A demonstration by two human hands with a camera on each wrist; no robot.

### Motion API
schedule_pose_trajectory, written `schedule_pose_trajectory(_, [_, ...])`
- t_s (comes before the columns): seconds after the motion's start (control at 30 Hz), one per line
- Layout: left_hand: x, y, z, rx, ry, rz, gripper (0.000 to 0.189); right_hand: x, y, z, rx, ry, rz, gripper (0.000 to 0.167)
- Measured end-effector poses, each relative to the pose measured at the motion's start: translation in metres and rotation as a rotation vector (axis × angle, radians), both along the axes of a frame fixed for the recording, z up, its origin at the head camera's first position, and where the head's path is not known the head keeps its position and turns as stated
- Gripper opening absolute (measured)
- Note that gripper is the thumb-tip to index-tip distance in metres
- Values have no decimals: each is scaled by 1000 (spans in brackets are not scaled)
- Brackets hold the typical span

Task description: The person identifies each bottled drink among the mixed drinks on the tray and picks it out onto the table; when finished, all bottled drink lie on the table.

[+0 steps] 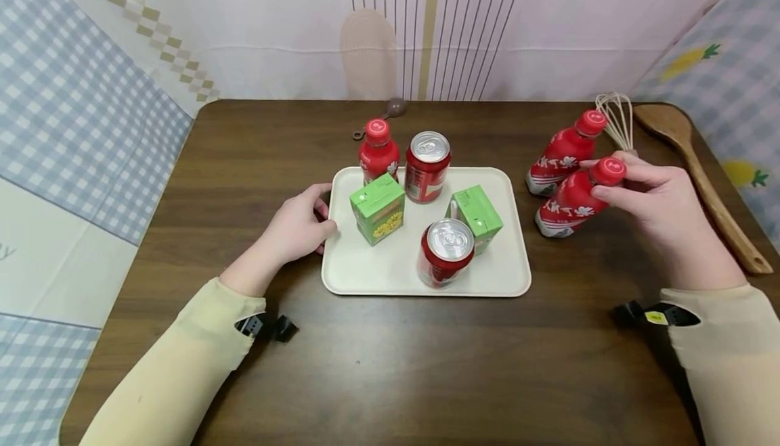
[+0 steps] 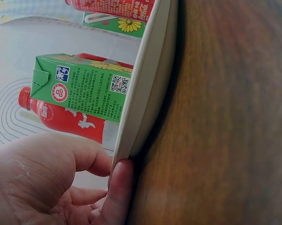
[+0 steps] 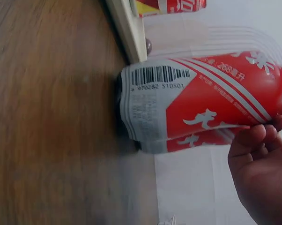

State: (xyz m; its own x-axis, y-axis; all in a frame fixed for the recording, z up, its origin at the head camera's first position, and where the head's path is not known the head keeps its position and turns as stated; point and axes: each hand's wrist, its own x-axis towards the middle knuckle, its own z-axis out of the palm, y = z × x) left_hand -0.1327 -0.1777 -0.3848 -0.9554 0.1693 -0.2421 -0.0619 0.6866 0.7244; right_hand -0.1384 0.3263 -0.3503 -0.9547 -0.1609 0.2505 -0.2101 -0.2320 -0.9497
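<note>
At the left edge of a white tray (image 1: 365, 277), my left hand (image 1: 298, 226) pinches the rim between thumb and fingers; the left wrist view shows the fingers (image 2: 120, 183) against it. My right hand (image 1: 655, 206) grips a red bottle (image 1: 573, 202) near its neck, right of the tray. Just behind, a second red bottle (image 1: 560, 155) stands beside it. On the tray are a red bottle (image 1: 379, 151), a red can (image 1: 426, 172), another red can (image 1: 445, 260), a green drink carton (image 1: 378, 209) and a second green carton (image 1: 478, 212).
Behind the tray lies a dark measuring spoon (image 1: 393, 109). A whisk (image 1: 618, 118) and a wooden spoon (image 1: 713, 175) lie at the right edge of the brown table (image 1: 396, 378). A white patterned cloth (image 1: 274, 26) hangs along the back.
</note>
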Motion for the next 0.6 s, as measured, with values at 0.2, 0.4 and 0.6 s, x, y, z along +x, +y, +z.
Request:
schedule_pose_trajectory(0.2, [2, -1, 0, 1, -2, 11, 70, -3, 6, 0, 79, -26, 34, 37])
schedule_pose_trajectory(0.4, [2, -2, 1, 13, 1, 10, 71, -4, 11, 1, 134, -29, 76, 38])
schedule_pose_trajectory(0.6, [-1, -1, -3, 18, 14, -1, 70, -3, 15, -1, 140, -24, 88, 40])
